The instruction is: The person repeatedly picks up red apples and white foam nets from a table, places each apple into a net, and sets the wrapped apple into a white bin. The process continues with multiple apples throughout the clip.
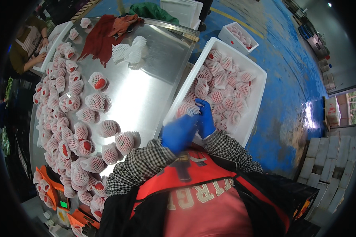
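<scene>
Both my hands wear blue gloves and meet over the near left side of a white foam box. A red round fruit in a white foam net is between them. My left hand, blurred, grips it from below. My right hand has its fingers curled at the right end of the net. Inside the box, many netted red fruits lie heaped beneath and beyond my hands. The fingertips of my left hand are partly hidden.
On the steel table, many netted fruits are piled at the left. Loose foam nets and a dark red cloth lie farther back. A smaller filled foam box stands beyond. Orange scales sit near left. A co-worker's hands reach into another box.
</scene>
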A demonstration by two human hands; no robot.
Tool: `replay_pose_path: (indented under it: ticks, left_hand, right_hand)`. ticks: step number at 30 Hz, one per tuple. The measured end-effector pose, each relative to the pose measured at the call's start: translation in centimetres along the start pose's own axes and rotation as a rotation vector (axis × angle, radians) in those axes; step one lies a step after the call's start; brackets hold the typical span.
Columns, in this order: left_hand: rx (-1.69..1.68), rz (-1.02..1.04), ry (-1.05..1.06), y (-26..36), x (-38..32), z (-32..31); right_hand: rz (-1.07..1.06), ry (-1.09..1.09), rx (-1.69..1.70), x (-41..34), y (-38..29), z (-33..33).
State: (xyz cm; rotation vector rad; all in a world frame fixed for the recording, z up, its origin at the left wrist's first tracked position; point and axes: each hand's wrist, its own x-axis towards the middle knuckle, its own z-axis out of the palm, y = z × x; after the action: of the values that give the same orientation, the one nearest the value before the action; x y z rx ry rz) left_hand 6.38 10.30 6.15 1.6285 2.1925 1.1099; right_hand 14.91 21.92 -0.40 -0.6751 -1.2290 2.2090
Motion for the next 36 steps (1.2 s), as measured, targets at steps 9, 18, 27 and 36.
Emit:
replay_pose_path:
  ticks: [9, 18, 27, 36]
  left_hand:
    - [0.195, -0.087, 0.085, 0.5, 0.8, -2.3]
    - [-0.074, -0.251, 0.450, -12.2, -3.1, -8.4]
    - [0.878, -1.116, 0.239, -18.3, -17.5, -20.5]
    - [0.786, -0.498, 0.628, -13.0, -10.9, -18.8]
  right_hand:
    - [0.102, 0.113, 0.069, -0.2, -2.1, 1.3]
    - [0.055, -0.178, -0.312, 2.3, -4.3, -5.7]
    - [0.352, -0.243, -1.664, 4.9, 5.4, -14.0]
    - [0.464, -0.426, -1.881, 4.2, 5.2, -11.7]
